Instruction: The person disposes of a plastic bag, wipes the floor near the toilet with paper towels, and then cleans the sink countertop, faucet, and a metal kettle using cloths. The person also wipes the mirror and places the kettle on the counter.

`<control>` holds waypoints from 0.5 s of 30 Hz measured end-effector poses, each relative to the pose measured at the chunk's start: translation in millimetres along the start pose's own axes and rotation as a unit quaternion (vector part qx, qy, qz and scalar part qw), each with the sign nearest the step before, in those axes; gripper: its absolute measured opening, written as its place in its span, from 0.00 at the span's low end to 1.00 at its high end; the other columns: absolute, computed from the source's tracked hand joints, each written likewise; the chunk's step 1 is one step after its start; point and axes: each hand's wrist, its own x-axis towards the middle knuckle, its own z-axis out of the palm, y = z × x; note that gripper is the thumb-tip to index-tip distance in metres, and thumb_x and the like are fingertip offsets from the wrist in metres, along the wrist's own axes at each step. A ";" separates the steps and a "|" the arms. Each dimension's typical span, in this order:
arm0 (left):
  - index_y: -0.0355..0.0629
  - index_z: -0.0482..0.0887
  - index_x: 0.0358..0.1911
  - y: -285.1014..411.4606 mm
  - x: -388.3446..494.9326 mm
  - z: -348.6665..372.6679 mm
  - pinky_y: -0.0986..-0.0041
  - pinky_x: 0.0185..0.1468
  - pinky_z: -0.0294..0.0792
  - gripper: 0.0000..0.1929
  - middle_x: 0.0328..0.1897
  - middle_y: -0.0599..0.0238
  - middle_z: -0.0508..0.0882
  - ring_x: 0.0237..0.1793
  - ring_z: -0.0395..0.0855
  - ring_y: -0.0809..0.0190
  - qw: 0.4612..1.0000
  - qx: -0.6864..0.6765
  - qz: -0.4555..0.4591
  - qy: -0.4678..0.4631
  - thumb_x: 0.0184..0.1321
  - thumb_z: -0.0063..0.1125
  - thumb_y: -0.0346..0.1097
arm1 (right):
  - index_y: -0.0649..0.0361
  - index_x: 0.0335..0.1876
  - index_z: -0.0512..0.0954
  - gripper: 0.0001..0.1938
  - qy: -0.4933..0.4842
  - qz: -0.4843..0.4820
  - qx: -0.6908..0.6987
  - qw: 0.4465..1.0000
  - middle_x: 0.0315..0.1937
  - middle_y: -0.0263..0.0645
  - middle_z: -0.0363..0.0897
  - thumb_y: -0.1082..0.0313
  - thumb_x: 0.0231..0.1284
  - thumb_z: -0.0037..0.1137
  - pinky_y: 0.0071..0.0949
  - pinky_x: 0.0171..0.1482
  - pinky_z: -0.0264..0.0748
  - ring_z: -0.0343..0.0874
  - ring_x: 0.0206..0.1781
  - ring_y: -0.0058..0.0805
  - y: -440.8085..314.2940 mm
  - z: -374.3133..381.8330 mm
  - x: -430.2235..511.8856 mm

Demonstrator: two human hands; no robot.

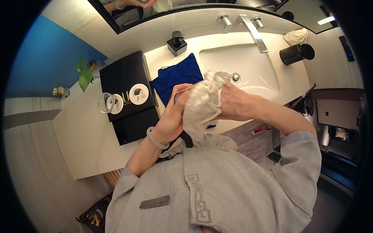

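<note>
A cream fabric bag, gathered into folds at its top, is held up between my hands in front of the counter. Fingers and thumb of my left hand grip its left side; a small bluish patch shows by the thumb. My right hand is on the bag's right side, its fingers hidden behind or within the folds. A black strap hangs below the left hand. Just beyond the bag lies a dark blue cloth on the counter.
Left on the counter are a black box, round white paper discs and a clear glass. A soap dispenser stands behind the cloth. Rightward are a basin, spout and black canister.
</note>
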 end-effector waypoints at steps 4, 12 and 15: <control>0.47 0.68 0.61 -0.8 -1.5 -4.8 0.74 0.59 0.69 0.19 0.55 0.64 0.74 0.56 0.72 0.67 0.970 0.194 0.147 0.009 0.71 0.59 0.38 | 0.56 0.55 0.75 0.16 0.144 -0.019 0.222 0.964 0.52 0.38 0.77 0.55 0.71 0.56 0.35 0.61 0.71 0.77 0.54 0.37 -7.0 17.3 4.4; 0.44 0.66 0.63 0.6 8.6 -23.2 0.72 0.64 0.68 0.29 0.60 0.63 0.72 0.59 0.73 0.64 0.879 0.364 0.305 0.044 0.60 0.67 0.30 | 0.57 0.55 0.77 0.19 0.169 0.248 0.614 0.730 0.49 0.40 0.81 0.49 0.72 0.54 0.35 0.58 0.75 0.80 0.53 0.30 -15.4 27.1 21.0; 0.46 0.66 0.62 3.1 1.9 -20.7 0.73 0.63 0.70 0.25 0.60 0.64 0.73 0.59 0.74 0.65 0.970 0.184 0.155 0.010 0.65 0.64 0.34 | 0.52 0.57 0.76 0.23 0.182 -0.020 0.060 0.981 0.57 0.42 0.75 0.48 0.63 0.64 0.52 0.70 0.58 0.68 0.66 0.46 -9.5 21.7 22.4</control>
